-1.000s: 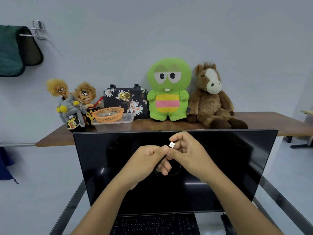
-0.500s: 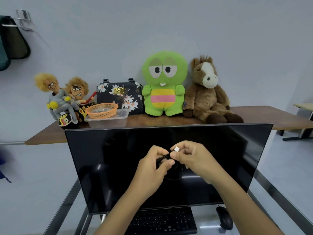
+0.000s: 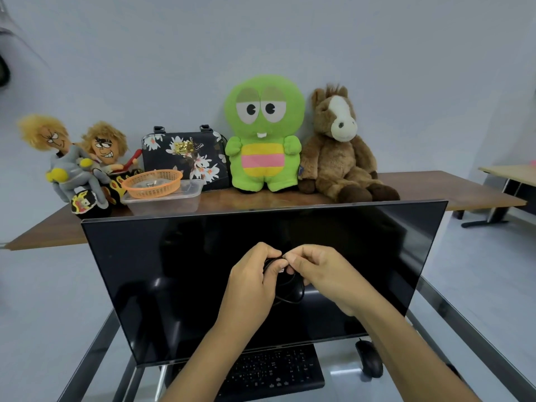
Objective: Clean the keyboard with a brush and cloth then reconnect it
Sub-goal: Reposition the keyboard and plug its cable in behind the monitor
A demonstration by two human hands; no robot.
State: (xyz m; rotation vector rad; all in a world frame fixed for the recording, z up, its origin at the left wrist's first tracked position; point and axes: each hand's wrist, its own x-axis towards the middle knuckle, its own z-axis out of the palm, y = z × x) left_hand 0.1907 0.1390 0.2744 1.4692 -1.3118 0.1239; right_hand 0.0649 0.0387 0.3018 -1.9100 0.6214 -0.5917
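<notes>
Your left hand (image 3: 251, 281) and your right hand (image 3: 324, 272) meet in front of the dark monitor (image 3: 174, 271), and both pinch the thin black cable (image 3: 291, 297), which hangs in a loop under them. The black keyboard (image 3: 278, 372) lies on the table (image 3: 342, 372) below the monitor, with the black mouse (image 3: 369, 359) just beside it.

A plain pale grey wall (image 3: 290, 39) fills the upper half of the view, evenly lit. Against it stands a long brown wooden shelf-table (image 3: 464, 192), the landmark here. To the right of that table, a second desk (image 3: 510, 172) with a light wooden top and metal legs stands on a pale glossy floor (image 3: 493, 256). In front of the brown table, nearer the camera, runs a glass-topped desk with a dark metal frame (image 3: 470, 332).
</notes>
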